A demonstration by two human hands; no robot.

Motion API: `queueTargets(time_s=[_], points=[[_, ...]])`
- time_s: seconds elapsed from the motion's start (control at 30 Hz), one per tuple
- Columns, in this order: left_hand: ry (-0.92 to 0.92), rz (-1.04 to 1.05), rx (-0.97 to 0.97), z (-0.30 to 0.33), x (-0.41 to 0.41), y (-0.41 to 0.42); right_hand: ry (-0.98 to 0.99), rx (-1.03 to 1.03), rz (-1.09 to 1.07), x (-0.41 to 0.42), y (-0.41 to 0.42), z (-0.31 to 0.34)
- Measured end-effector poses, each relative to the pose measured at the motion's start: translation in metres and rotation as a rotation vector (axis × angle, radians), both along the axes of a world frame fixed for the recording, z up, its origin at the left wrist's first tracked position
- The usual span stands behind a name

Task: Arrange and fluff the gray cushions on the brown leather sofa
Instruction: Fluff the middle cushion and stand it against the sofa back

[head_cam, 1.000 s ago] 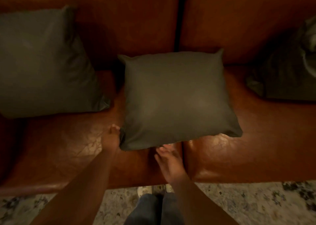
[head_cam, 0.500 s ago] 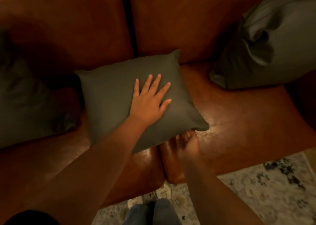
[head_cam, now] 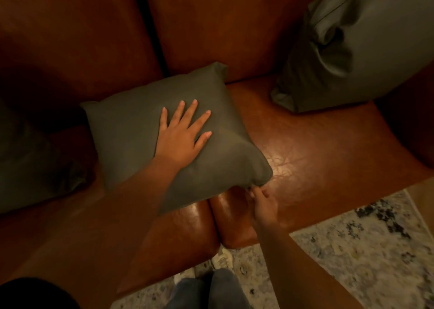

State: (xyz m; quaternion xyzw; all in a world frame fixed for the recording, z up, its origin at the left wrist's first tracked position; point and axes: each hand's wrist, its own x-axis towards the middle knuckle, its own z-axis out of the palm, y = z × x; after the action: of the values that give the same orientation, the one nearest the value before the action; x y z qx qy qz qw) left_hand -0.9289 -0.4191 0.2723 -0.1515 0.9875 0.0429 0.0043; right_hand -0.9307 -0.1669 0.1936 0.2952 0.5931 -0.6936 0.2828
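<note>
1. We see the brown leather sofa [head_cam: 305,144] filling most of the view, its back cushions far from us and its two seat cushions meeting at a seam near the middle.
2. Near the bottom right, a pale patterned rug [head_cam: 352,250] lies on the floor in front of the sofa.
3. At the far right, a large gray cushion [head_cam: 357,50] leans upright against the sofa back and shows a deep dent in its side.
4. In the middle, the middle gray cushion [head_cam: 131,139] lies flat on the seat, turned at an angle, with its far corner touching the sofa back and its near part crossing the seam between the two seats.
5. At the left edge, another gray cushion [head_cam: 28,158] rests in shadow, and we cannot make out its shape well.
6. Our left hand [head_cam: 182,136] lies flat on top of the middle cushion, fingers spread and straight, pressing on the fabric.
7. Our right hand [head_cam: 261,201] is at the near right corner of the same cushion, and its fingertips pinch the edge of that corner just above the seat.
8. At the bottom centre we see dark trouser legs [head_cam: 206,292] and a light shoe [head_cam: 222,259] on the rug.
</note>
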Motion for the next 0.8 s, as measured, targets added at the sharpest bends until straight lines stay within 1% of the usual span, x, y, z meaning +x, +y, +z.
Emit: queueTargets(time_s=[0.13,0.27,0.33,0.47,0.53,0.6,0.7,0.73,0.8], points=[[-0.01,-0.028,-0.02,-0.004,0.0,0.005,-0.004,0.008,0.07,-0.001,0.016,-0.01],[0.014,-0.018,-0.005,-0.001,-0.001,0.006,-0.117,-0.102,0.015,-0.03,0.018,-0.004],[0.021,-0.014,0.002,-0.001,-0.001,0.005,-0.103,-0.139,0.018,-0.047,0.015,0.005],[0.038,-0.059,0.029,0.004,0.004,0.0,0.015,-0.022,0.056,-0.055,0.01,0.014],[0.063,-0.036,0.019,0.008,0.015,-0.013,0.041,0.058,0.105,-0.056,0.01,0.017],[0.107,0.092,0.032,0.016,0.03,-0.037,0.059,0.172,0.144,-0.066,0.008,0.023],[0.181,0.458,0.187,0.024,0.064,-0.084,0.136,0.356,0.255,-0.095,-0.012,0.045],[0.192,0.598,0.264,0.025,0.076,-0.099,0.148,0.368,0.315,-0.105,-0.023,0.054],[0.235,0.825,0.455,0.029,0.091,-0.118,0.186,0.31,0.46,-0.124,-0.053,0.074]])
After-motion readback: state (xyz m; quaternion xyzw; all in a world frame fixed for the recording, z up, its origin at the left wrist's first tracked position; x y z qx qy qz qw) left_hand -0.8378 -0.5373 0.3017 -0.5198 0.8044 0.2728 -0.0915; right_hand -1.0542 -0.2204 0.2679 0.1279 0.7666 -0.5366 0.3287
